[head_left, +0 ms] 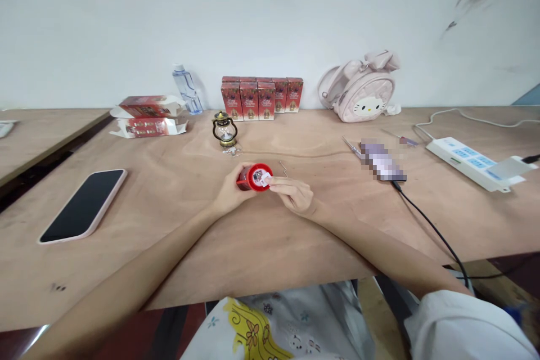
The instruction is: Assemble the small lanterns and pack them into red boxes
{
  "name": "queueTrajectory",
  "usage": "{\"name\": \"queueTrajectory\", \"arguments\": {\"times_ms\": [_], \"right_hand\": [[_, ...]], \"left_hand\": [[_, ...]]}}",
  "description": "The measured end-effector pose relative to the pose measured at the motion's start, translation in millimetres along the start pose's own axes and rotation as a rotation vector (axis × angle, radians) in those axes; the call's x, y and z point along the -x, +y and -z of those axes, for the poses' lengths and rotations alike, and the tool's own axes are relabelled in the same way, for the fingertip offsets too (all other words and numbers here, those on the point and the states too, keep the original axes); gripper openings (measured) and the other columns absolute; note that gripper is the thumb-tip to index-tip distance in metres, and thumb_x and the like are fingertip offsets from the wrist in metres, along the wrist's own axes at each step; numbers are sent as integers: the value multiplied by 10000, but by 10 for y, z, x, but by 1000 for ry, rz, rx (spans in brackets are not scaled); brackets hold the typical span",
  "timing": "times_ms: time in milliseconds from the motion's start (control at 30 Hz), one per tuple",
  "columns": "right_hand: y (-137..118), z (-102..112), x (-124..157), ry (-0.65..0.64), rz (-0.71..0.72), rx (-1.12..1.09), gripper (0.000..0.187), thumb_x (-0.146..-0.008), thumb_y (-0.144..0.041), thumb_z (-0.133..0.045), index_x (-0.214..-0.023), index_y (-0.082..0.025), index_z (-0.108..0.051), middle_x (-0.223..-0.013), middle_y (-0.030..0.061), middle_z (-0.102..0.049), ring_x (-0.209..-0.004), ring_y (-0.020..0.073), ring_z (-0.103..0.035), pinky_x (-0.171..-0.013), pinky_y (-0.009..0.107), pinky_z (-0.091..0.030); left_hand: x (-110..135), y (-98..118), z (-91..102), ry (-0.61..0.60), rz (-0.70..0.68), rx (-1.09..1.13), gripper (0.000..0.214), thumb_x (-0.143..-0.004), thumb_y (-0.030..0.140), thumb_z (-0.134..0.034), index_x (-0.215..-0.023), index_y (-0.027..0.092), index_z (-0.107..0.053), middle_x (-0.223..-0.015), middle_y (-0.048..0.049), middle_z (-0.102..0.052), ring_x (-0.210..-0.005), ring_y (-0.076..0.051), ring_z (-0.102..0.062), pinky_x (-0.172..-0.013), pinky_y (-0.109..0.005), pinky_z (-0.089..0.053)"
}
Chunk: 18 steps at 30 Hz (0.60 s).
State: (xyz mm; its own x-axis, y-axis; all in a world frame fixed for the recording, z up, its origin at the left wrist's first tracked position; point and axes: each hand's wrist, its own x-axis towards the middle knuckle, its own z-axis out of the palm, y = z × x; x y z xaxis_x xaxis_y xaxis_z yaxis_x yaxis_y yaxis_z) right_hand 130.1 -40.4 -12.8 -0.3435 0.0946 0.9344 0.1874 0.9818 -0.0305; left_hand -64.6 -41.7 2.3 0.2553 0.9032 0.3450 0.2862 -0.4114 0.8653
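Observation:
My left hand [231, 188] is wrapped round a small red lantern [254, 176] lying on its side over the wooden table [169, 225], its round base turned toward me. My right hand [295, 194] pinches a small white tab or label [265, 181] at that base. A second, dark and gold lantern [225, 129] stands upright just behind, with a small metal ring beside it. A thin wire hook [283, 167] lies right of the red lantern.
A phone [84, 204] lies face up at the left. Red boxes [260, 98] line the back wall, with opened boxes [147, 116] and a water bottle [187, 89] to their left. A pink bag [360, 91], a power strip [472, 163] and a black cable [430, 228] are at the right.

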Motion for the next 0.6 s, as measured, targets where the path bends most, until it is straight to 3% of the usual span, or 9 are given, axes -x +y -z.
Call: {"name": "queueTrajectory", "arguments": {"times_ms": [367,600], "right_hand": [[12,4,-45,34,36,132,233,-832,-61,-555,-1023,-192,-578,-935,60,-736,-845,141,-681,-697,270,-591],[48,-19,15,46,57,70,260,-809,-49,-580,-1018,-193,-530,-910,65,-720,-879,144,-676,-702,284,-579]], "left_hand": [[12,-14,5,-19,-33,-56,531,-622,337,-759,-1070,165,-530,-1082,-85,-635,-971,-235,-627,-875,-385,-499],[11,2,-3,-16,-26,-65,524,-627,334,-748,-1069,162,-527,-1075,-82,-638,-961,-227,-630,-859,-374,-507]]}}
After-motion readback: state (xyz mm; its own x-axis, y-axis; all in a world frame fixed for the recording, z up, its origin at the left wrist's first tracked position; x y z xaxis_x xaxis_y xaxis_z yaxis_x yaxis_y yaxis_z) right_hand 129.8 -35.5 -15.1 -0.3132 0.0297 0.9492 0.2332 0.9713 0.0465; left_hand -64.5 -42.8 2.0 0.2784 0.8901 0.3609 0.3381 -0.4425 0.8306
